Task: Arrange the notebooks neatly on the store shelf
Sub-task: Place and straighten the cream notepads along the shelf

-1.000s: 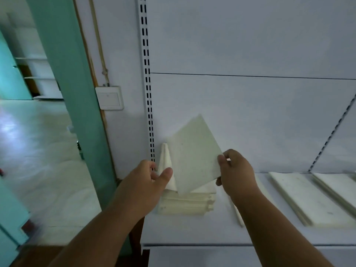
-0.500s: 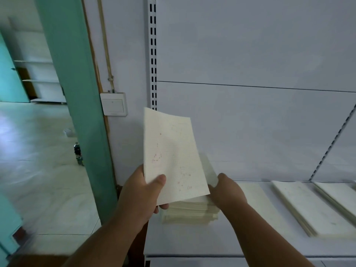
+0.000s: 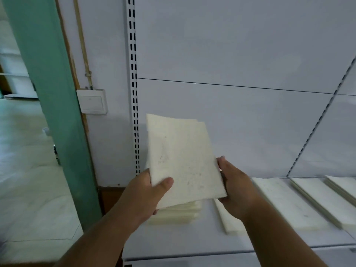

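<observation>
Notebook [image 3: 183,160] held up between both hands, above stack of notebooks [image 3: 177,214] on shelf [image 3: 192,245]. Left hand [image 3: 144,195] grips its lower-left corner, thumb on the cover. Right hand [image 3: 237,184] grips its right edge, fingers behind. More notebooks [image 3: 285,203] lie flat to the right.

The scene is dim and bluish, lit softly from the left, where the pale floor [image 3: 25,170] shows washed-out, hazy brightness. The forearms and the left hand [image 3: 143,197] and right hand [image 3: 236,187] sit dark in shade. The held notebook [image 3: 183,160] looks soft and grainy, its edges smeared. A faint shadow falls on the back panel [image 3: 240,128] behind it. Straight lines, like the slotted upright [image 3: 134,93], bend toward the frame edges.
</observation>
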`<state>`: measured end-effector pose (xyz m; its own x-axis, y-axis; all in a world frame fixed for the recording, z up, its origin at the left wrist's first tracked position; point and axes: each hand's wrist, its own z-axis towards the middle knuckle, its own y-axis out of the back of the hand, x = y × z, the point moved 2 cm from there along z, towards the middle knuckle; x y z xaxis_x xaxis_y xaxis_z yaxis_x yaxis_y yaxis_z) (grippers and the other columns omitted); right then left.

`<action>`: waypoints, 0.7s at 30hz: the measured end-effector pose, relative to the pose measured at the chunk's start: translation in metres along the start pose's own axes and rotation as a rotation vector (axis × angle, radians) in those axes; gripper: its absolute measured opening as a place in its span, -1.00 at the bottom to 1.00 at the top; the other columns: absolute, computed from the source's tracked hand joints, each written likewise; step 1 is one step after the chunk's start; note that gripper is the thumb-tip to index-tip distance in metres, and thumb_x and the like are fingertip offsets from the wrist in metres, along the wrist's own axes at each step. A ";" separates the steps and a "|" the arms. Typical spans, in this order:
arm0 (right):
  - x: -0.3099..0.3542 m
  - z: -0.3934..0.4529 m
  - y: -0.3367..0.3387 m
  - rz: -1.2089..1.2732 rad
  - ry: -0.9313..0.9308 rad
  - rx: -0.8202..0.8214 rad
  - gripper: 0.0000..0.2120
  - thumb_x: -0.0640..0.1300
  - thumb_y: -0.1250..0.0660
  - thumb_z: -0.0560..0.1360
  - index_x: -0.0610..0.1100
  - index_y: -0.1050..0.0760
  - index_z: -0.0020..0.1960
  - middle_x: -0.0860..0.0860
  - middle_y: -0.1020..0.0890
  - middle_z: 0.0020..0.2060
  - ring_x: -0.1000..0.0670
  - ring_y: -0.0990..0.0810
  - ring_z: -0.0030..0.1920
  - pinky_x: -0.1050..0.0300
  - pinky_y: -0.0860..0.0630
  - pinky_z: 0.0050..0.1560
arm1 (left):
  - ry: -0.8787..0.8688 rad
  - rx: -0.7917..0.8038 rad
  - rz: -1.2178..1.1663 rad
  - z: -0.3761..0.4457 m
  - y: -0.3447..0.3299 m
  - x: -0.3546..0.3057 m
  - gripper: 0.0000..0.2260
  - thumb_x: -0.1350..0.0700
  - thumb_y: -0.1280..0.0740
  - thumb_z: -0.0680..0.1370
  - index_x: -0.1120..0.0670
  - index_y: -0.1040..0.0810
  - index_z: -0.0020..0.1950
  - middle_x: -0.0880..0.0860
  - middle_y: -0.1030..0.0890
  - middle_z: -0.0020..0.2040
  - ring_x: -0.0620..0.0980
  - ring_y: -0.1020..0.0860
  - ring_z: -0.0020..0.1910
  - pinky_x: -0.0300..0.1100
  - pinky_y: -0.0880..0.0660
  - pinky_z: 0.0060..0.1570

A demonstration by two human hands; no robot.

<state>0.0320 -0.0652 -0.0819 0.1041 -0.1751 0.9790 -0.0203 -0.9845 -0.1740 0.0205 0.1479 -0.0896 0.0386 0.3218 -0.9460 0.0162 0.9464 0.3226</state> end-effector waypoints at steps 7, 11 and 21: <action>0.008 0.001 0.068 -0.347 0.096 -0.193 -0.85 -0.02 -0.24 0.66 -0.03 -0.56 0.09 0.03 -0.73 -0.10 0.01 -0.74 -0.11 0.07 -0.66 -0.15 | -0.035 0.116 0.107 0.003 -0.078 -0.002 -0.81 -0.16 -0.35 0.53 -0.07 -0.55 -0.01 -0.07 -0.64 -0.16 -0.05 -0.61 -0.27 -0.24 -0.52 -0.47; -0.013 0.030 0.127 -0.650 0.029 -0.269 -0.78 0.05 -0.22 0.61 -0.03 -0.52 0.14 0.00 -0.68 -0.09 -0.03 -0.69 -0.10 0.05 -0.64 -0.10 | 0.078 0.103 0.134 0.010 -0.146 0.011 -0.77 -0.14 -0.24 0.60 0.01 -0.49 0.00 0.03 -0.60 -0.15 0.01 -0.59 -0.24 -0.12 -0.54 -0.39; -0.079 0.114 0.204 -1.282 -0.153 -0.064 -0.64 0.06 -0.27 0.60 -0.15 -0.51 0.27 -0.08 -0.62 0.15 -0.12 -0.60 0.14 0.03 -0.54 0.14 | 0.185 0.078 0.814 0.055 -0.243 0.061 -0.60 -0.25 -0.22 0.56 0.06 -0.51 0.13 0.02 -0.59 0.02 0.04 -0.58 -0.01 -0.16 -0.46 -0.17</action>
<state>0.1334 -0.2525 -0.2065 0.1967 0.8860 0.4199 0.1311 -0.4481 0.8843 0.0736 -0.0636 -0.2243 -0.0967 0.9094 -0.4044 0.1235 0.4142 0.9018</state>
